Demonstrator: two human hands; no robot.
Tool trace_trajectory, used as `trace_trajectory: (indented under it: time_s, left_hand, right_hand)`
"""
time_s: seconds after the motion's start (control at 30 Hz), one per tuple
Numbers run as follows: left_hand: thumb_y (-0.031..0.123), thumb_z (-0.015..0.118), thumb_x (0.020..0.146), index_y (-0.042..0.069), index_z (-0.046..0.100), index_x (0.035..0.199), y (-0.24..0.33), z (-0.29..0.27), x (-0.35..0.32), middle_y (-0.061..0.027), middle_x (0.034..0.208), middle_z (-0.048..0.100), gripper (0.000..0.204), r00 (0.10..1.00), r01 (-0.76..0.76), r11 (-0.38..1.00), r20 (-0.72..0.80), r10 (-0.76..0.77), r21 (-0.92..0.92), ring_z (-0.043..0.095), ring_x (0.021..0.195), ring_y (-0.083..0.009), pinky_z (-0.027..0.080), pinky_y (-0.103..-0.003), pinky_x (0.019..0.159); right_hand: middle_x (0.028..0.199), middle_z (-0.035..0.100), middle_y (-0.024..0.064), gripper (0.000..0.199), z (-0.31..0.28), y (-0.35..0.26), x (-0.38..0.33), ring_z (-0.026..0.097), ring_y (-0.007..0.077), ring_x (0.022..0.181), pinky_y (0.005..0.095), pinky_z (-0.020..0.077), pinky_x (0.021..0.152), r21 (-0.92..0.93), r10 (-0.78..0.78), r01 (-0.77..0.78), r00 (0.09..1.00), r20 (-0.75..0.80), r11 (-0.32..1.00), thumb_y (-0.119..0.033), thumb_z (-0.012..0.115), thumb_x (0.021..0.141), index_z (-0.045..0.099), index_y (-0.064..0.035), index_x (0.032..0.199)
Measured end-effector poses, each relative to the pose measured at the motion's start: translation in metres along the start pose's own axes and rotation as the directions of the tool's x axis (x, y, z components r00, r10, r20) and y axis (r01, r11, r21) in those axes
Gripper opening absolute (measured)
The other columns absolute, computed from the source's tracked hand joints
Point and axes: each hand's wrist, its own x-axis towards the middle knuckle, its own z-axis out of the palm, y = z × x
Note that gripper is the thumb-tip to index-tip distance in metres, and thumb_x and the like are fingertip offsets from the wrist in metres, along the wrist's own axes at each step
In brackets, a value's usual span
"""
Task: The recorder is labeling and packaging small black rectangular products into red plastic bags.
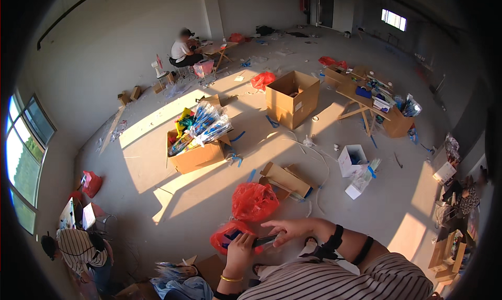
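**Both hands on a slim dark item, low in the view**

While held at both ends, lies nearly level across the lower middle of the picture: a slim dark item [263,241], long axis running left to right, right end tipped slightly upward toward the right hand [289,230], left end toward the left hand [240,250]. Too small and shaded to tell its kind.

Left hand's fingers curled shut around the left end, gold bangle [230,278] at the wrist. Right hand's fingers only partly closed, pinching the right end, index stretched out flat to the left above it; black band [337,236] on that wrist.

Just behind the left hand, touching or nearly so, a red plastic bag [226,235] with something blue showing inside. Beyond it on the concrete floor [209,200], a second, fuller red bag [254,200]. Farther off, well apart, an open cardboard box [196,156] stuffed with wrapped blue-and-white goods, in a patch of sunlight.
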Motion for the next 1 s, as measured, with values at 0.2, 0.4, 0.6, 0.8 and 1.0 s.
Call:
trace_trajectory:
  time_s: [0.2,0.4,0.6,0.8,1.0]
  left_hand:
    - [0.007,0.062,0.073,0.005,0.061,0.09,0.021,0.037,0.041,-0.0102,0.081,0.061,0.017,1.0,0.017,0.997,0.01,-0.018,0.07,0.06,0.078,-0.0302,0.049,-0.038,0.066]
    - [0.003,0.056,0.085,-0.004,0.061,0.089,0.023,0.088,0.072,-0.0121,0.076,0.066,0.01,0.858,0.508,0.79,0.128,-0.497,-0.343,0.064,0.066,-0.0221,0.05,-0.032,0.061]
    - [0.012,0.06,0.088,-0.004,0.061,0.088,0.068,0.168,0.118,-0.0056,0.075,0.065,0.016,0.724,0.684,0.408,0.497,-0.478,-0.604,0.061,0.067,-0.0105,0.049,-0.024,0.061]
    - [0.009,0.062,0.083,-0.003,0.06,0.1,0.104,0.182,0.183,-0.0051,0.088,0.064,0.022,0.554,0.76,0.535,0.799,-0.235,-0.369,0.059,0.079,-0.0121,0.048,-0.026,0.071]
    - [0.011,0.065,0.083,-0.002,0.059,0.108,0.065,0.199,0.229,-0.0044,0.094,0.064,0.029,0.471,0.83,0.373,0.879,-0.072,-0.414,0.059,0.082,-0.0118,0.047,-0.026,0.074]
  right_hand:
    - [0.146,0.028,0.0172,0.097,-0.045,0.046,-0.061,0.054,0.0193,0.108,0.0311,0.0425,0.092,0.033,-0.249,0.253,0.964,-0.089,0.967,-0.043,0.072,0.078,0.012,-0.0121,0.148]
    - [0.126,0.05,0.0165,0.06,-0.103,0.113,-0.172,0.056,0.0225,0.108,0.0339,0.0466,0.089,-0.261,-0.152,-0.063,0.672,-0.724,0.963,-0.038,0.07,0.082,0.046,-0.0055,0.127]
    - [0.095,0.06,0.0076,0.03,-0.098,0.102,-0.182,0.059,0.0204,0.089,0.0358,0.0467,0.079,-0.647,-0.622,0.149,0.501,-0.602,0.748,-0.021,0.072,0.078,0.06,-0.0065,0.101]
    - [0.103,0.051,0.0078,0.043,-0.119,0.097,-0.151,0.053,0.0233,0.093,0.037,0.0414,0.082,-0.855,-0.662,-0.039,0.615,-0.429,0.518,-0.025,0.076,0.068,0.056,-0.0093,0.103]
    - [0.105,0.046,0.0118,0.058,-0.175,0.094,-0.133,0.053,0.0268,0.093,0.0382,0.0429,0.08,-0.876,-0.63,-0.103,0.656,-0.416,0.471,-0.028,0.078,0.057,0.048,-0.0062,0.102]
